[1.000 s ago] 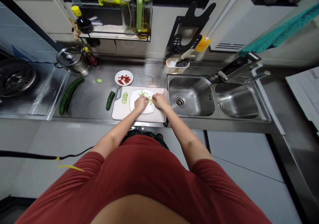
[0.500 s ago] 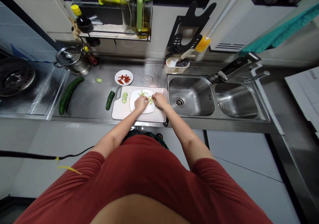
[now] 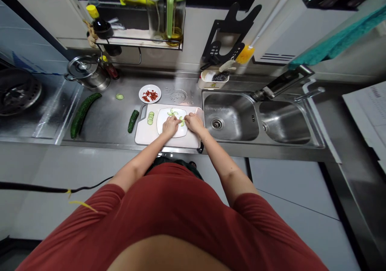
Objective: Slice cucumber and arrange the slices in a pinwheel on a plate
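Note:
My left hand (image 3: 170,126) and my right hand (image 3: 193,123) rest close together on a white plate (image 3: 163,126), which sits on a pale cutting board (image 3: 144,136). Thin cucumber slices (image 3: 172,112) lie in an arc on the plate, and more slices (image 3: 181,121) sit at my right fingertips. Whether either hand pinches a slice is hidden by the fingers. A short stack of slices (image 3: 150,118) lies on the board left of the plate. Beyond the board are a cut cucumber piece (image 3: 133,121), a whole cucumber (image 3: 81,115) and one loose slice (image 3: 120,96).
A small plate of chopped red chili (image 3: 150,93) sits behind the board. To the right is a double steel sink (image 3: 229,116) with a faucet (image 3: 282,84). A steel pot (image 3: 87,73) and a gas burner (image 3: 18,92) stand left.
Both hands stay over the plate with only small shifts. The whole view has drifted slightly.

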Action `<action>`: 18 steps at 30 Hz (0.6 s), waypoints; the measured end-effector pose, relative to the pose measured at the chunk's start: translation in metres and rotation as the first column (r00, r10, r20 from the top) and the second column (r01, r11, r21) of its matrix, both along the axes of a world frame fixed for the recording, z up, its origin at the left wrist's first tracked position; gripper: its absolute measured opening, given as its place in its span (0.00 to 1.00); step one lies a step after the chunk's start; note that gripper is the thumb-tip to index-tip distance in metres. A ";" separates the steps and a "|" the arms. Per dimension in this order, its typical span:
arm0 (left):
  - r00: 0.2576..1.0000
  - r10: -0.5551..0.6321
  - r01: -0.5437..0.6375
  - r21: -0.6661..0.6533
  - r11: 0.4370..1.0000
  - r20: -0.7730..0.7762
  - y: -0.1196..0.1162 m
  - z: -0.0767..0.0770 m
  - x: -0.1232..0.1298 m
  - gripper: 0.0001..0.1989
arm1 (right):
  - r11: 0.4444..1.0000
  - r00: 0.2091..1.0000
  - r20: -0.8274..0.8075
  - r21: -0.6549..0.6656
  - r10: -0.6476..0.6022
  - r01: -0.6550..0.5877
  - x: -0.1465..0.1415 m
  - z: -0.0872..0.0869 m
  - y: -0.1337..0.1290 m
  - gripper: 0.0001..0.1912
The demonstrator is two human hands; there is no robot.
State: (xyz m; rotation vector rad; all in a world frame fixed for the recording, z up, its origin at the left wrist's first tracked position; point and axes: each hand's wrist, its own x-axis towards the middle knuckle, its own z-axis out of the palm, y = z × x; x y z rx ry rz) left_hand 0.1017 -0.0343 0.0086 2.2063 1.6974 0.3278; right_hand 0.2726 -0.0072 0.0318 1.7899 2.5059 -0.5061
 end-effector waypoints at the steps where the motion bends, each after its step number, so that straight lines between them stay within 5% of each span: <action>1: 1.000 -0.009 0.009 0.004 1.000 -0.007 0.000 0.000 0.000 0.18 | 1.000 1.000 0.005 0.000 0.002 -0.002 0.000 -0.001 0.000 0.16; 18: 0.999 -0.025 0.025 -0.039 0.999 -0.021 0.002 -0.006 0.002 0.17 | 1.000 1.000 0.024 0.005 0.019 -0.019 0.000 0.000 0.001 0.16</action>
